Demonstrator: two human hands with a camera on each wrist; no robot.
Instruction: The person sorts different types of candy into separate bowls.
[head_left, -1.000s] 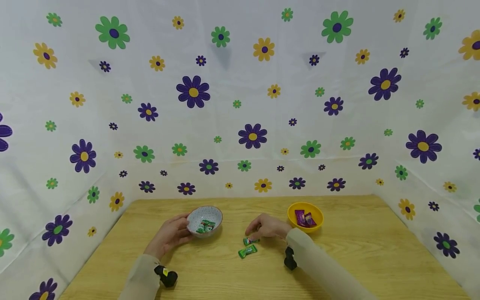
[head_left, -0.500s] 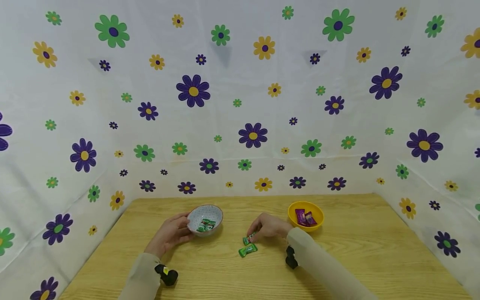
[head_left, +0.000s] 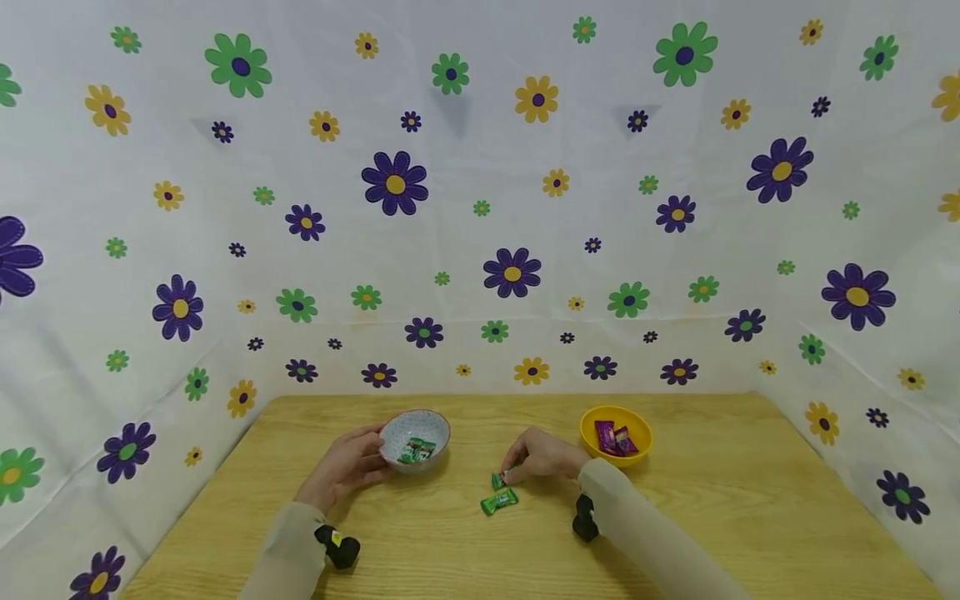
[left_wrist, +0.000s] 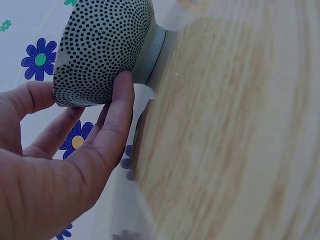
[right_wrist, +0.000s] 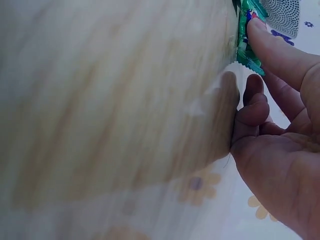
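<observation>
My left hand (head_left: 347, 468) holds the side of a speckled bowl (head_left: 399, 427) with a reddish rim. In the left wrist view its thumb sits at the rim of the dotted bowl (left_wrist: 100, 45) and a finger lies along the outer wall near the foot. Green wrapped candies (head_left: 417, 451) rest inside. Right of the bowl, my right hand (head_left: 547, 454) pinches a green wrapped candy (head_left: 497, 481), mostly covered by the fingertips. The right wrist view shows the thumb on its shiny wrapper (right_wrist: 246, 47). Just in front, another green candy (head_left: 499, 501) lies loose on the table.
A yellow bowl (head_left: 592, 414) with purple wrapped candies (head_left: 606, 437) stands behind and right of the right hand. The wooden table (head_left: 465, 567) meets a white flowered curtain (head_left: 450, 225) at its back and along both sides.
The right fingers have closed on the green candy, which has turned and now shows less beneath them. The left hand and the bowl keep their place; the whole view shifts slightly.
</observation>
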